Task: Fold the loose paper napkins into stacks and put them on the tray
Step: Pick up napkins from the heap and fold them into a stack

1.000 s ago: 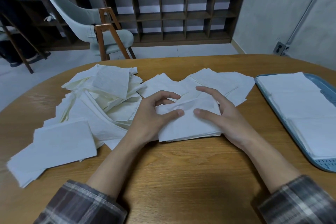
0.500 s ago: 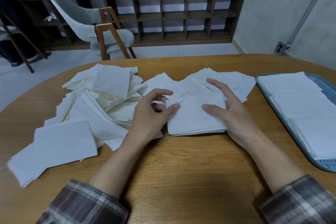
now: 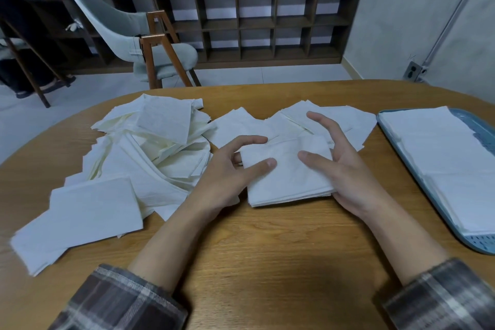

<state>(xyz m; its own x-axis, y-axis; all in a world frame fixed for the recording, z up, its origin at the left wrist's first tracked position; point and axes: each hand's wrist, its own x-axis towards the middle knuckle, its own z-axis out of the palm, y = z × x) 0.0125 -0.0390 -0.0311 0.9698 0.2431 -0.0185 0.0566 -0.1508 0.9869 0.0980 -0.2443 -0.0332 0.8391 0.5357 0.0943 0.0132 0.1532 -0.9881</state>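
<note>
Folded stack (image 3: 288,177): squared white napkins lying on the wooden table (image 3: 267,262), framed between 2 hands.
Left hand (image 3: 227,171): grasping the stack's left edge, thumb on top, fingers curled beside it.
Right hand (image 3: 348,169): grasping the right edge, thumb laid on top, fingers arched over the far corner.
Loose napkins (image 3: 150,158): heaped and scattered to the left, with more fanned out behind the stack.
Tray (image 3: 480,244): blue, at the table's right side, well apart from the held stack, loaded with flat white napkin piles (image 3: 442,155).
</note>
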